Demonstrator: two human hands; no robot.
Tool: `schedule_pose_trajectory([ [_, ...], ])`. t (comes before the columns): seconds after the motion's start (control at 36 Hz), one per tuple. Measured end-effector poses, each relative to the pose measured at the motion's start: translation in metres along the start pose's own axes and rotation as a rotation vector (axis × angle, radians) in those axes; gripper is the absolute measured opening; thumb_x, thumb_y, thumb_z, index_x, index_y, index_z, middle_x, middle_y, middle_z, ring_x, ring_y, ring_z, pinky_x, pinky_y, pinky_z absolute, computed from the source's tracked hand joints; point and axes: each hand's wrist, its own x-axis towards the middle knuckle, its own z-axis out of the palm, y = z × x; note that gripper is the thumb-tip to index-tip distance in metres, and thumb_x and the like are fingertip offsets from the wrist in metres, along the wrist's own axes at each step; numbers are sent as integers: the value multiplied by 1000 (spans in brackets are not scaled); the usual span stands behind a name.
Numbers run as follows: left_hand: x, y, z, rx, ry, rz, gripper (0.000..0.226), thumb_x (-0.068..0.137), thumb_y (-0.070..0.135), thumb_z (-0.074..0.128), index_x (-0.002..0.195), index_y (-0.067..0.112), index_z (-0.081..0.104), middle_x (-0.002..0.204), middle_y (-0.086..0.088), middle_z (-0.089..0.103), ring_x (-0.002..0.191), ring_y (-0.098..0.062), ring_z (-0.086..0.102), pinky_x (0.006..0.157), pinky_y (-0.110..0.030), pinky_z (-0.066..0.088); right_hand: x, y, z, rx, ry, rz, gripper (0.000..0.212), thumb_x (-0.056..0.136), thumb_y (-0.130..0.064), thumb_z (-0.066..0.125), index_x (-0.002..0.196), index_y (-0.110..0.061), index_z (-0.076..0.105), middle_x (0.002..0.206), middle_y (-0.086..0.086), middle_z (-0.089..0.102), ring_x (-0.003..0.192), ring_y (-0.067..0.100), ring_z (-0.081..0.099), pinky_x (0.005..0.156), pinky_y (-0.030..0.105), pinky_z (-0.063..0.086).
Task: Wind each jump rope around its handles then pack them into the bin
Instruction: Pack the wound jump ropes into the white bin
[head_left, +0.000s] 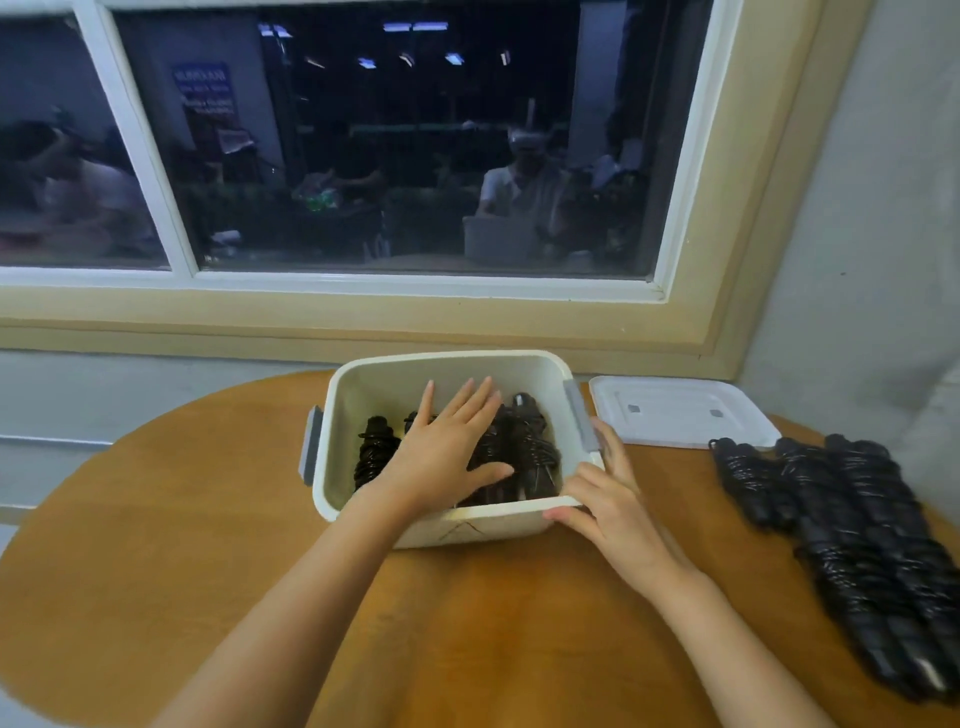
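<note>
A white bin (395, 374) with grey side handles stands on the round wooden table. Several black wound jump ropes (524, 441) lie inside it. My left hand (447, 447) lies flat inside the bin, fingers straight, pressing down on the ropes. My right hand (605, 499) rests against the bin's near right corner, thumb on the front rim and fingers along the right wall. A pile of several more wound black jump ropes (852, 540) lies on the table at the right.
The bin's white lid (675, 410) lies flat on the table (208, 519) behind the rope pile, next to the bin. A wall with a dark window runs along the table's far edge. Bare wood lies left of and in front of the bin.
</note>
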Motion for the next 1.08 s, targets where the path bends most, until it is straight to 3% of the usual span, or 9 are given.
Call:
schedule_pose_trajectory([
  [0.11, -26, 3, -2, -45, 116, -39, 76, 92, 71, 13, 157, 31, 8, 162, 11, -7, 149, -11, -16, 117, -47, -23, -16, 22, -29, -39, 44, 47, 38, 88, -50, 54, 68, -17, 53, 81, -17, 51, 142, 2, 11, 116, 36, 21],
  [0.25, -39, 24, 8, -145, 72, -75, 83, 81, 78, -6, 149, 46, 28, 161, 13, -5, 148, -13, -22, 115, -51, -25, -48, 44, -74, -4, 13, 216, 37, 85, -44, 57, 71, -10, 55, 87, -3, 60, 140, -19, -6, 105, 0, 4],
  [0.42, -25, 63, 13, -274, 125, -24, 86, 81, 79, -2, 134, 44, 55, 162, 9, 19, 152, -16, -7, 117, -47, -22, -68, 54, -114, -188, 20, 323, 52, 90, -59, 36, 108, -21, 67, 137, -17, 53, 150, 8, 5, 107, 41, 30],
  [0.56, -18, 75, 11, -266, 118, -36, 90, 78, 81, -6, 128, 45, 60, 159, 5, 31, 152, -19, 3, 116, -41, -24, -65, 50, -131, -217, 6, 465, 48, 98, -52, 31, 136, -33, 54, 156, -23, 27, 150, 10, 10, 113, 43, 30],
  [0.69, -19, 74, 7, -215, 76, -35, 101, 70, 86, -16, 129, 48, 57, 157, 7, 35, 152, -18, 2, 118, -47, -21, -62, 50, -137, -257, -31, 730, 65, 96, -62, 20, 154, -32, 27, 155, 3, 39, 144, 25, 31, 105, 45, 39],
  [0.78, -16, 75, 3, -201, 53, -39, 106, 66, 88, -19, 131, 48, 56, 157, 8, 35, 152, -19, 4, 116, -50, -22, -61, 49, -137, -309, -23, 781, 93, 78, -76, 5, 157, -28, 16, 165, 4, 15, 152, 31, 5, 115, 53, 26],
  [0.89, -7, 81, -3, -194, 6, 33, 108, 67, 89, -18, 142, 46, 46, 159, 10, 29, 152, -18, 4, 116, -52, -22, -53, 41, -131, -451, -159, 313, 91, 76, -89, 7, 153, -43, 19, 163, -14, -2, 150, 15, -22, 119, 40, -19],
  [0.97, -7, 89, -2, -56, -44, 106, 96, 71, 85, -11, 146, 48, 36, 159, 15, 26, 152, -15, 4, 114, -52, -25, -51, 40, -117, -412, -203, 188, 74, 76, -83, 34, 135, -43, 54, 155, -19, 33, 152, 14, 8, 117, 37, -25],
  [1.08, -17, 88, 5, -5, 22, 130, 87, 81, 81, -8, 145, 45, 40, 155, 11, 37, 150, -17, 18, 115, -50, -23, -58, 43, -105, -418, -8, 128, 46, 78, -64, 54, 92, -27, 77, 104, -13, 74, 121, 22, 61, 122, 43, 3],
])
